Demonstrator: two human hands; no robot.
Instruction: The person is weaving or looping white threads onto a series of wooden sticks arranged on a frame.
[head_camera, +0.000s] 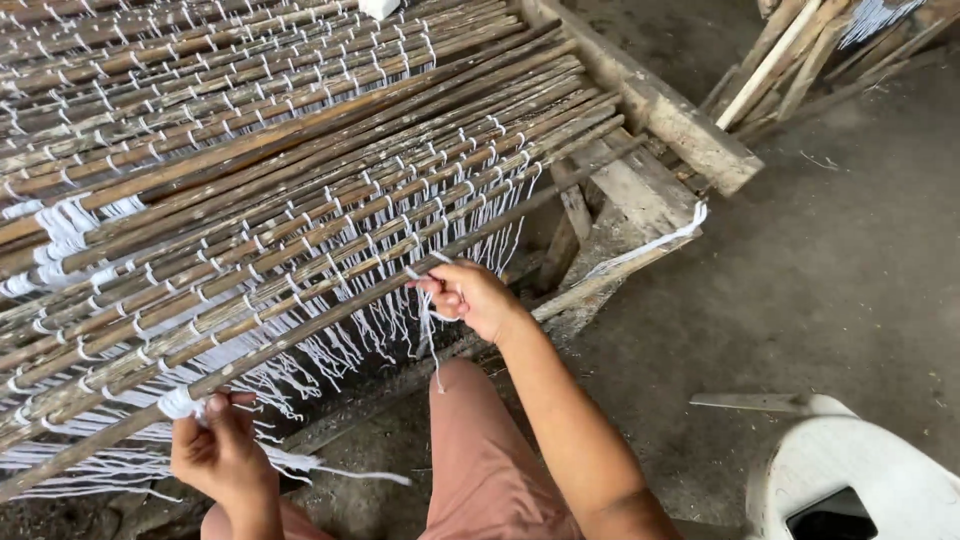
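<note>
A mat of long brown sticks (250, 170) lies across a wooden frame (660, 110), bound by rows of white string. My right hand (470, 297) pinches a white string (430, 340) at the nearest stick (330, 315), and the string's end hangs down over my knee. My left hand (215, 450) grips a bunch of white string (180, 402) wrapped on the same stick, farther left. Many loose white string ends (330, 350) dangle under the mat's near edge.
A white plastic container (860, 480) sits at the lower right on the dirt floor (850, 270). Loose wooden sticks (790, 50) are piled at the top right. My knee in pinkish shorts (480, 450) is below the mat.
</note>
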